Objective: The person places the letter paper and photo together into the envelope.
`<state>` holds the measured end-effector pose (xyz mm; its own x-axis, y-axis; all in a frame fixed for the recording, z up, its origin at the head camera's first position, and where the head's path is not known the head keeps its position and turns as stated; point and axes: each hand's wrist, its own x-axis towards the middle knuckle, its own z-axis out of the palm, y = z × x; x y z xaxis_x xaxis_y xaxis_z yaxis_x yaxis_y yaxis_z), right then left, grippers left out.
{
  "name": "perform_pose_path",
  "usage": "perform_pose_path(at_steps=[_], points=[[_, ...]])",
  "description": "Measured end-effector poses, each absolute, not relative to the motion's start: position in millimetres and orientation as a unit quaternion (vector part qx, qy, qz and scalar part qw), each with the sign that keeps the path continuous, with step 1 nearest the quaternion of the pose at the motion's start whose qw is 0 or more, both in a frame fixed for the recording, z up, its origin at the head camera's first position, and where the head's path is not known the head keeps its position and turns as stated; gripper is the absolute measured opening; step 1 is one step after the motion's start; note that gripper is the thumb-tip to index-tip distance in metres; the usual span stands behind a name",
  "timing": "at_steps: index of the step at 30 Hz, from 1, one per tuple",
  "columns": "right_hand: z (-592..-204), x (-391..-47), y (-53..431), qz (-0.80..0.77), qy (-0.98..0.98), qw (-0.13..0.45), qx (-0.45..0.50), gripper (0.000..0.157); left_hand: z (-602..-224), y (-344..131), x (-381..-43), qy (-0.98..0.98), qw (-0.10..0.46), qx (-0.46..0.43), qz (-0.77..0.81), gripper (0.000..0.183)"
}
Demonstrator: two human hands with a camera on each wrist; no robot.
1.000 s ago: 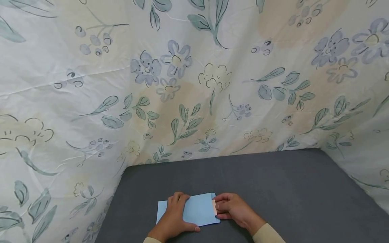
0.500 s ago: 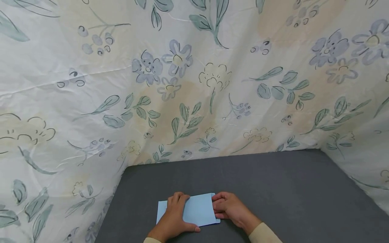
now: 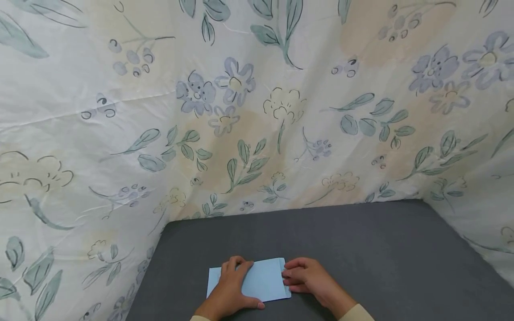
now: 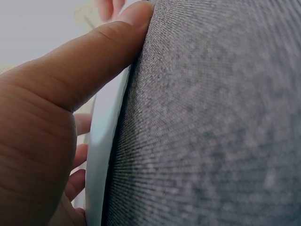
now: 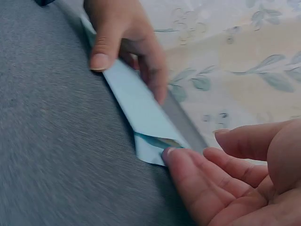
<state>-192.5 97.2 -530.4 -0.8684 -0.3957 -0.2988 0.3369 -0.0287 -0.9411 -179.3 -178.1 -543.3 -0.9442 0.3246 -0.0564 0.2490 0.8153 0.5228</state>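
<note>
A light blue envelope (image 3: 265, 280) lies flat on the dark grey surface, its flap end to the right. My left hand (image 3: 233, 287) holds it across its width, thumb along the near edge and fingers at the far edge. In the left wrist view the thumb (image 4: 99, 59) lies along the edge of the envelope (image 4: 106, 127). My right hand (image 3: 311, 283) is at the flap end, its fingers loosely bent and holding nothing. In the right wrist view the envelope's mouth (image 5: 160, 138) gapes slightly, with a thin tan sliver inside, and a fingertip is at the flap (image 5: 149, 153).
The dark grey table surface (image 3: 361, 249) extends around the envelope. A white floral cloth (image 3: 281, 147) hangs behind it and along both sides.
The pale peach paper that stuck out of the envelope's mouth has gone inside, pushed by my right hand. That hand has since drawn back slightly to the right. The left hand stays put.
</note>
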Motion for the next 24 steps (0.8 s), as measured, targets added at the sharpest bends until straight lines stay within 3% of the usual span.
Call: perform_pose_path(at_steps=[14, 19, 24], points=[[-513.6, -199.2, 137.4, -0.677, 0.709, 0.196, -0.025, 0.043, -547.5, -190.3, -182.2, 0.953, 0.063, 0.212, 0.207, 0.091], [-509.2, -203.5, 141.2, -0.614, 0.778, 0.13, -0.034, 0.049, -553.3, -196.2, -186.6, 0.954, 0.05, 0.218, 0.201, 0.09], [-510.4, -197.1, 145.9, -0.453, 0.886, 0.06, -0.076, 0.06, -561.5, -207.6, -179.3, 0.95, 0.066, 0.205, 0.226, 0.095]])
